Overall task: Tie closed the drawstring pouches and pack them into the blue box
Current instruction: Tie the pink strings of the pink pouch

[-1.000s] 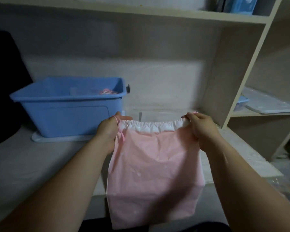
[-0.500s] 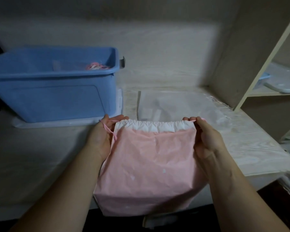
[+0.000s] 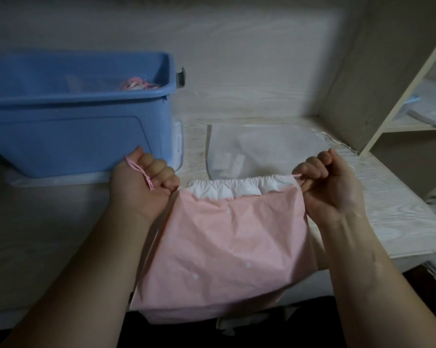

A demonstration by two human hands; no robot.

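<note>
A pink drawstring pouch [image 3: 227,247] with a gathered white top band lies over the desk's front edge between my hands. My left hand [image 3: 141,187] is closed on the pink drawstring at the pouch's left corner, and a loop of cord runs over its back. At the right corner my right hand [image 3: 330,189] pinches the other cord end. The blue box [image 3: 73,136] stands at the back left, with pink cords of a packed pouch [image 3: 136,84] showing inside it.
A flat translucent plastic bag [image 3: 262,149] lies on the pale wooden desk [image 3: 400,222] behind the pouch. The box rests on a clear lid [image 3: 61,178]. A shelf unit upright [image 3: 362,71] rises at the right, with plastic bags on its shelf.
The view has tilted down and closer. The pouch has been lowered onto the desk, and both hands have closed into fists on the cords, with the top band more gathered.
</note>
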